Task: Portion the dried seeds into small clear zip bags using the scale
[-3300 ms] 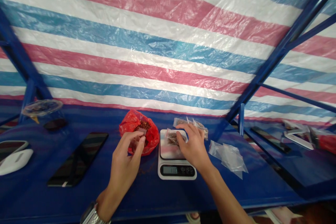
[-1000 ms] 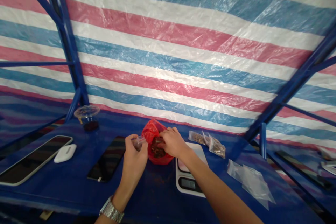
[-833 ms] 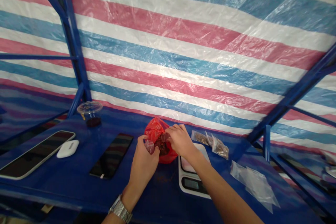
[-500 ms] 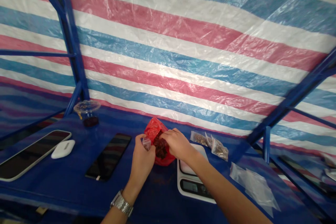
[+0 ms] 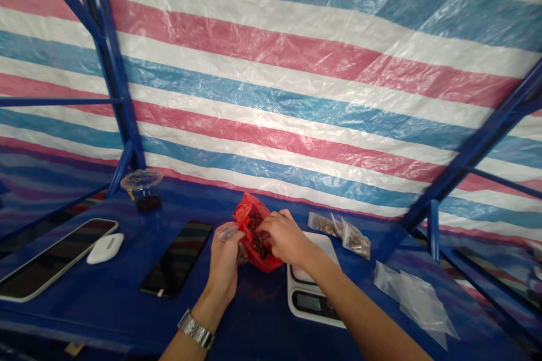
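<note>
A red plastic bag [image 5: 263, 259] stands with its mouth apart on the blue table, holding dark brown dried pieces [image 5: 256, 225]. At its left edge, my left hand [image 5: 225, 256] is closed on a small clear zip bag [image 5: 228, 232], which is partly hidden by the fingers. My right hand [image 5: 285, 234] reaches into the red bag from the right. Its fingertips are bunched among the brown pieces, and the fingers partly hide what they grip. Under my right forearm sits a white digital scale [image 5: 296, 311] with a lit display.
Filled small bags [image 5: 355, 242] lie behind the scale; flat clear bags [image 5: 423, 299] lie to its right. On the left are a black phone [image 5: 176, 259], a white earbud case [image 5: 105, 248], a larger phone [image 5: 55, 259] and a clear cup [image 5: 141, 189]. Blue metal struts [image 5: 114, 79] flank a striped tarp [image 5: 296, 96].
My left hand has turned and brought the clear bag lower against the red bag's left side. The right hand stays in the red bag. The view has tipped slightly upward.
</note>
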Tool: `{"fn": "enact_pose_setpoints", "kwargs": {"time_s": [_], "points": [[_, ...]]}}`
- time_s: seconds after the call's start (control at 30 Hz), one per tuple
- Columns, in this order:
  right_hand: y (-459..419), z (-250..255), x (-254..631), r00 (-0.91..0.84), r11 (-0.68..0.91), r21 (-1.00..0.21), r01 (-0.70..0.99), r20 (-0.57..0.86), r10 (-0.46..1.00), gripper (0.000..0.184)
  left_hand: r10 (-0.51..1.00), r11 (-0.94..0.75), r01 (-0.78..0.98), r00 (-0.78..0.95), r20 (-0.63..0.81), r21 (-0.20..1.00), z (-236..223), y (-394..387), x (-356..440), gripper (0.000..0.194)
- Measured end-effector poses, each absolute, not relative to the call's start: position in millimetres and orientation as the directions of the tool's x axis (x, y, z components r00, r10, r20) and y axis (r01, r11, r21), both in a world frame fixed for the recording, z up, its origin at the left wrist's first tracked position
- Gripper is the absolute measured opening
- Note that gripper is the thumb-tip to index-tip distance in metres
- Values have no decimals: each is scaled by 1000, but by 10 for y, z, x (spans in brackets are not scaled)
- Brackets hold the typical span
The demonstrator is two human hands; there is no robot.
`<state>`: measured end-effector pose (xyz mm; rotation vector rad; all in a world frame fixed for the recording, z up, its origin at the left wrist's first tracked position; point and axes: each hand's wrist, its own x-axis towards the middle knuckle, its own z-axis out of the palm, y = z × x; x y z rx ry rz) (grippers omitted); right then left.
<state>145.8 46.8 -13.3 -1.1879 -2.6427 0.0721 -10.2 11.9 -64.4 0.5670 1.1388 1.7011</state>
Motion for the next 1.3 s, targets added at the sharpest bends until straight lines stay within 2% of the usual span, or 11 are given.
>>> {"fn": "enact_pose_setpoints", "kwargs": {"time_s": [0.13,0.2,0.3,0.4,0.53,0.63,0.8,0.93,1.07,1.17,1.3], "points": [[404,-188,1495,-527,570,-289,769,218,821,32,919,-76,-432,-379,-105,899,-611,116,-93,43],[375,-239,1518,-443,497,-392,774,225,868,32,939,-93,-320,-344,-24,943,-592,112,-109,43],[321,-303,1568,-338,416,-529,740,243,909,32,928,-214,-100,-331,171,972,-582,115,-151,39],[249,-303,1639,-264,388,-622,680,285,921,29,899,-304,39,-318,300,952,-620,120,-185,35],[133,-207,1686,-208,437,-674,596,396,894,23,913,-314,112,-235,332,943,-728,93,-169,41],[49,-140,1621,-246,517,-644,564,466,850,24,929,-297,223,-159,335,929,-779,49,-124,42],[-27,-132,1461,-331,624,-474,621,564,757,31,910,-280,402,-177,374,872,-730,14,-62,28],[-57,-133,1433,-393,659,-338,671,592,704,41,903,-268,419,-203,377,868,-670,20,-10,29],[-78,-121,1431,-482,740,-234,631,630,609,49,909,-246,384,-227,350,890,-660,22,67,26],[-69,-129,1419,-499,772,-219,597,652,571,46,908,-270,334,-223,354,903,-674,27,114,24],[-22,-155,1437,-433,754,-273,598,681,591,44,909,-274,325,-219,354,905,-682,35,108,23]]}}
